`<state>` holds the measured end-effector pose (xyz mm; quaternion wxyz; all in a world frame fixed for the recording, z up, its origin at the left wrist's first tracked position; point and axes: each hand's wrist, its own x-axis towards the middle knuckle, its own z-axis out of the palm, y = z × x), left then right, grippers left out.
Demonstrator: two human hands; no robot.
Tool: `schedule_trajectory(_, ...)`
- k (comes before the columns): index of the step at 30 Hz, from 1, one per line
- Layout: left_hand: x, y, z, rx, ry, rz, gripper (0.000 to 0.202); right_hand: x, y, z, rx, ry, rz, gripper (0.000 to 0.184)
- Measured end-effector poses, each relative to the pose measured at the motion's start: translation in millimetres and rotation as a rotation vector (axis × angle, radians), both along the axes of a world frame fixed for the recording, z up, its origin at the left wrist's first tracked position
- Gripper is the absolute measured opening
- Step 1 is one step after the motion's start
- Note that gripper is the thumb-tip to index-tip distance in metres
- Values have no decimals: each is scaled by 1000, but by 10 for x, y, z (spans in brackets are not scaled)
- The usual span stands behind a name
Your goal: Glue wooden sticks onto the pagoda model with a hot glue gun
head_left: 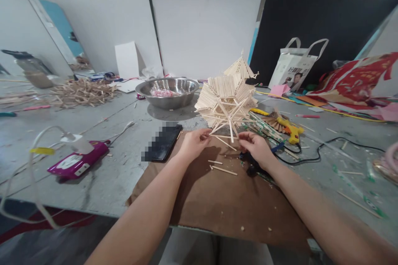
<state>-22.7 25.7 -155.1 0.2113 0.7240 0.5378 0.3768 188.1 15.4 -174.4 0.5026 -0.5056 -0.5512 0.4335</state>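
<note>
A model built of thin wooden sticks (224, 87) is tilted over the brown board, its open star-shaped stick frame toward me. My left hand (196, 143) closes thumb and fingers on the left corner of that frame. On the opposite corner, my right hand (254, 145) has its fingers pinched at the stick ends. Beneath the frame, a few loose sticks (224, 170) lie on the brown board (236, 207). Behind the model shows a pointed stick roof (241, 67); whether it joins the model I cannot tell. A dark object lies under my right hand, partly hidden.
A phone (164, 143) lies left of the board, beside a purple power strip (79, 159). A steel bowl (168, 93) stands behind. To the right are a yellow glue gun (290, 128), its black cable and bundled sticks. A stick pile (83, 93) sits far left.
</note>
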Motion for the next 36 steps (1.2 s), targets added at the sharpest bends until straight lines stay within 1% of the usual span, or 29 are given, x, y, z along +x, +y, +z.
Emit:
schedule_trajectory(4, 17, -1, 14, -33, -55, 59, 28, 67, 15, 65, -28, 42, -63, 19)
schedule_trajectory(7, 23, 18, -9, -77, -124, 99, 24, 111, 110, 98, -31, 54, -141, 19)
schedule_trajectory(10, 22, 49, -50, -126, -214, 126, 22, 156, 288, 130, -26, 51, -204, 20)
schedule_trajectory(14, 33, 69, -85, -198, -352, 134, 22, 257, 595, 181, 2, 83, -313, 26)
schedule_trajectory(16, 44, 63, -85, -231, -422, 125, 21, 303, 730, 202, -14, 115, -336, 23)
schedule_trajectory(18, 49, 53, -71, -258, -491, 111, 20, 320, 829, 221, -47, 156, -318, 17)
schedule_trajectory(20, 42, 45, -48, -279, -562, 94, 21, 306, 889, 236, -85, 202, -265, 10)
schedule_trajectory(23, 12, 44, -8, -312, -685, 75, 36, 256, 932, 249, -131, 260, -157, 4)
schedule_trajectory(26, -22, 52, 31, -405, -903, 21, 52, 222, 951, 248, -158, 302, -95, 3)
schedule_trajectory(28, -39, 58, 57, -474, -1033, -24, 57, 209, 958, 249, -169, 327, -71, 4)
schedule_trajectory(31, -72, 67, 101, -547, -1148, -78, 63, 172, 955, 278, -184, 351, -27, 8)
schedule_trajectory(34, -126, 85, 134, -595, -1285, -85, 67, 95, 931, 341, -194, 366, -4, 13)
schedule_trajectory(36, -164, 102, 136, -600, -1374, -75, 68, 28, 904, 382, -191, 382, -6, 13)
